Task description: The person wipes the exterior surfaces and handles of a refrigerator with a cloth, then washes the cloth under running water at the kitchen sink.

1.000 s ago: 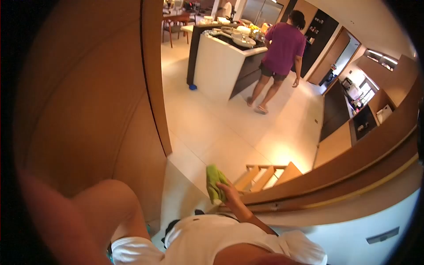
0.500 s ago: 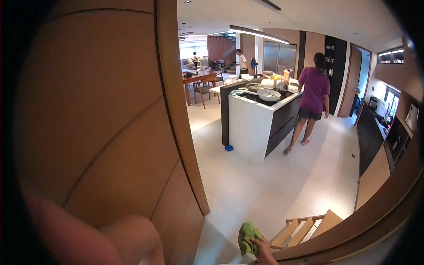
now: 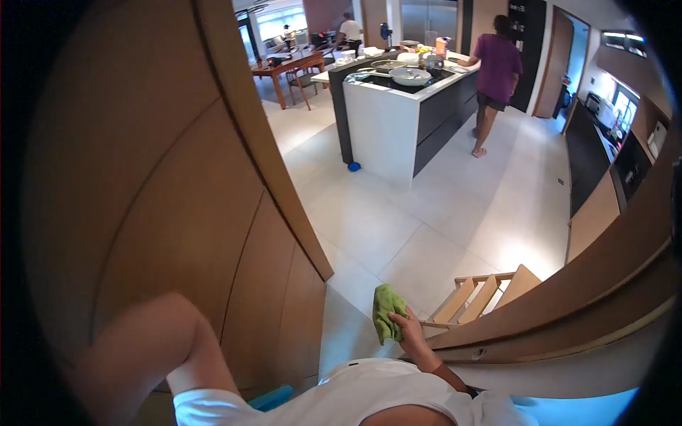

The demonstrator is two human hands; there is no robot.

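A green cloth (image 3: 387, 314) is bunched in my right hand (image 3: 408, 327), whose fingers are wrapped round its right side, low in the middle of the view. My left arm is raised and bent in front of the wooden door panel at the left. Its forearm runs to the dark lower left edge of the view, and the left hand itself cannot be made out. Just right of my right hand is a small wooden step ladder (image 3: 476, 302) on the tiled floor.
A wooden door panel (image 3: 170, 184) fills the left side. Ahead stands a kitchen island (image 3: 383, 131) with pans on its hob. A person in a purple shirt (image 3: 497, 67) is beside it; another person (image 3: 350, 32) is farther back. Blue object (image 3: 354, 167) at the island's base.
The view has tilted up and then down again. The person in purple has moved farther along the island. My right hand still holds the cloth.
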